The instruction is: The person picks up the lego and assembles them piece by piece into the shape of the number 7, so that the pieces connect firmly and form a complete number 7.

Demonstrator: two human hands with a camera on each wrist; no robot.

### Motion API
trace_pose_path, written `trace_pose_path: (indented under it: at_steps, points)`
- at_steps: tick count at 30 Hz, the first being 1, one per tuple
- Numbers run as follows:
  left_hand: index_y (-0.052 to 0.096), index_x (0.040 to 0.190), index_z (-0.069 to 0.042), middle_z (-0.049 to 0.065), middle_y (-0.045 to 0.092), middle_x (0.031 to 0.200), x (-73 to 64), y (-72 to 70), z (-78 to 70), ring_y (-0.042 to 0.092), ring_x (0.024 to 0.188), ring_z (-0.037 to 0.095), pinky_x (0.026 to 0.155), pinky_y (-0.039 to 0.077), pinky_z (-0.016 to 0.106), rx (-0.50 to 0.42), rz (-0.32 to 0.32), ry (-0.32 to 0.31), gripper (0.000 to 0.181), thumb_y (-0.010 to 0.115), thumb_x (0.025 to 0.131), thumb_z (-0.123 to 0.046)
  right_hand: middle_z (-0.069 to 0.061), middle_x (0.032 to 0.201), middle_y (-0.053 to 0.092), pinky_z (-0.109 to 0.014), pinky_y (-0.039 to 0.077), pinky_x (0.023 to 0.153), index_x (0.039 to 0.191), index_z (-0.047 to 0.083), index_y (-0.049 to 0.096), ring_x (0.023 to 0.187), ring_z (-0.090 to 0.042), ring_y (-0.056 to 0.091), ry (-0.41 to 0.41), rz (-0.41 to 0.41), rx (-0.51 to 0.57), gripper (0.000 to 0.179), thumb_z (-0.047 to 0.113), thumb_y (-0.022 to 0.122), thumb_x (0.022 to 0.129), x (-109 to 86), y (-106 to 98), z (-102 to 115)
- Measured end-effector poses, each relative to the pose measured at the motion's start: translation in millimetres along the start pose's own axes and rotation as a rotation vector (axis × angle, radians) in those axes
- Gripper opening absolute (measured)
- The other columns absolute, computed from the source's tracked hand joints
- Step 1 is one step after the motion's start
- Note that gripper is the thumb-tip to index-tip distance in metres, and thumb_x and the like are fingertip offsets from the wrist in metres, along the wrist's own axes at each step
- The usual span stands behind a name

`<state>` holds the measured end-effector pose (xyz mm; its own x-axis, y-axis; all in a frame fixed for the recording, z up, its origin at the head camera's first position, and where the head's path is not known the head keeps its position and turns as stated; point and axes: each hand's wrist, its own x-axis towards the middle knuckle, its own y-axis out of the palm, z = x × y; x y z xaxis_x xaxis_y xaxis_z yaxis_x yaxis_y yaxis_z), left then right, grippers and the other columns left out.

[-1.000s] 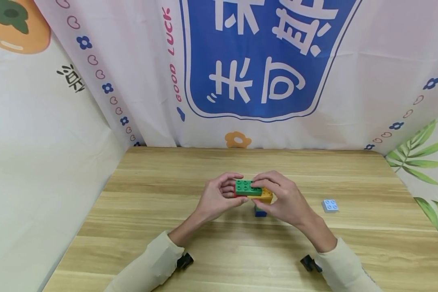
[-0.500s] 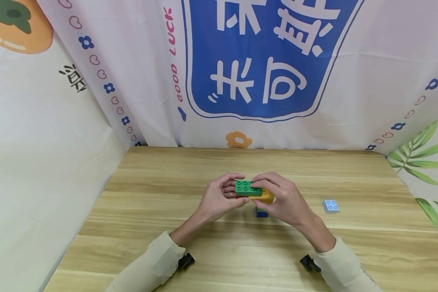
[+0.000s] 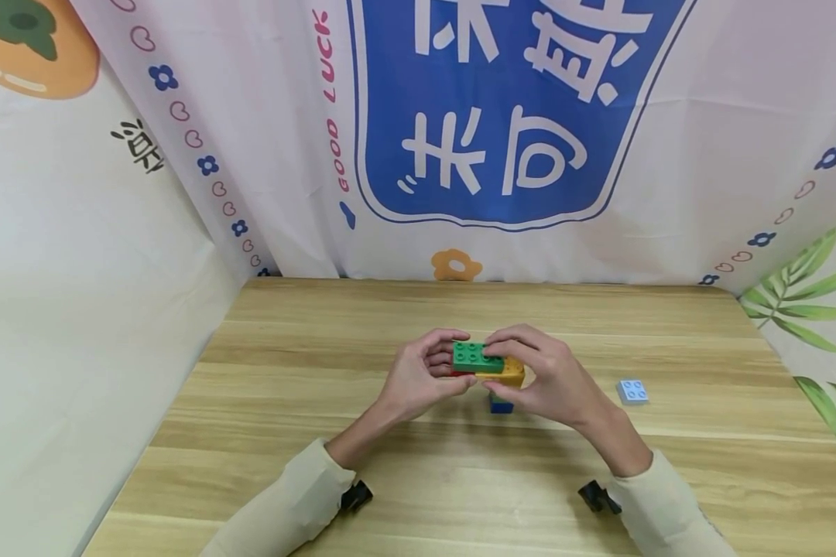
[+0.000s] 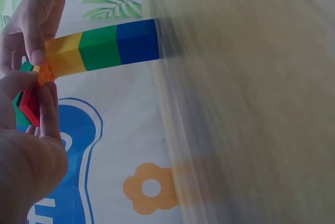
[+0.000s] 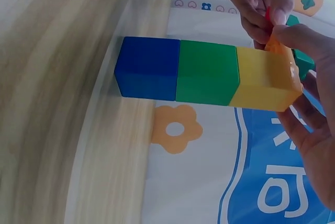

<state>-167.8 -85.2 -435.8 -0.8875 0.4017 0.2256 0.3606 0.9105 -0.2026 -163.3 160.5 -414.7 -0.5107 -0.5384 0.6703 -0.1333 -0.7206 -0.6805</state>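
Note:
A tower of a blue block (image 5: 147, 69), a green block (image 5: 207, 73) and a yellow block (image 5: 261, 77) stands upright on the table. At its top lies a thin orange brick (image 5: 282, 51). A red brick (image 4: 31, 105) juts from it toward the left, beneath a studded green brick (image 3: 468, 354). My left hand (image 3: 414, 373) pinches the red brick between thumb and fingers, clear of the table. My right hand (image 3: 556, 379) grips around the orange brick; its thumb is on the near side and a fingertip touches the green brick's top. The far-side fingers are partly hidden.
A light blue brick (image 3: 632, 391) with studs lies alone on the wooden table (image 3: 306, 340), right of the hands. A printed curtain (image 3: 286, 155) hangs behind the table's back edge. Black wrist-worn pieces show at both sleeves.

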Motion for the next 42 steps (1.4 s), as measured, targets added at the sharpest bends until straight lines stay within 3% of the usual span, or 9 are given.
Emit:
trace_pose_path:
  at_steps: [11,19,23,32,42]
  points:
    - [0.065,0.137,0.000,0.023,0.077,0.118,1.5,0.2,0.5,0.080,0.102,0.023,0.089,0.066,0.028,-0.011,-0.005,-0.007,0.058,0.088,0.085,0.003,-0.008,0.117,0.075,-0.020,0.061,0.096,0.108,0.007,0.078,0.106,-0.023,0.074,-0.016,0.003,-0.018,0.045,0.006,0.101,0.069,0.8,2,0]
    - [0.063,0.138,0.007,0.024,0.077,0.115,0.9,1.4,-0.2,0.080,0.101,0.021,0.089,0.066,0.028,-0.018,-0.012,-0.013,0.059,0.088,0.084,0.004,-0.008,0.116,0.075,-0.031,0.066,0.089,0.106,0.006,0.078,0.104,-0.024,0.075,-0.032,-0.016,-0.030,0.047,0.001,0.101,0.066,0.6,4,0]
    - [0.065,0.136,0.003,0.023,0.078,0.115,0.8,1.9,0.0,0.080,0.100,0.020,0.089,0.066,0.027,-0.009,-0.018,-0.012,0.057,0.088,0.084,0.003,-0.009,0.114,0.075,-0.034,0.067,0.085,0.104,0.005,0.077,0.100,-0.025,0.075,-0.032,-0.052,-0.031,0.048,-0.004,0.100,0.063,0.0,9,1]
    - [0.066,0.137,0.002,0.021,0.078,0.114,0.1,2.7,-0.2,0.079,0.098,0.018,0.087,0.066,0.026,0.023,-0.027,0.002,0.058,0.089,0.083,0.002,-0.009,0.104,0.076,-0.027,0.065,0.085,0.097,0.003,0.079,0.093,-0.026,0.075,-0.040,-0.145,-0.033,0.045,-0.006,0.100,0.059,-2.6,20,-1]
    - [0.067,0.136,-0.002,0.021,0.079,0.113,1.3,2.2,-3.1,0.080,0.099,0.023,0.087,0.066,0.027,0.016,-0.023,-0.001,0.059,0.090,0.082,0.002,-0.010,0.101,0.076,-0.023,0.064,0.086,0.095,0.002,0.080,0.090,-0.027,0.076,-0.042,-0.191,0.004,0.044,-0.010,0.100,0.056,-2.1,21,-2]
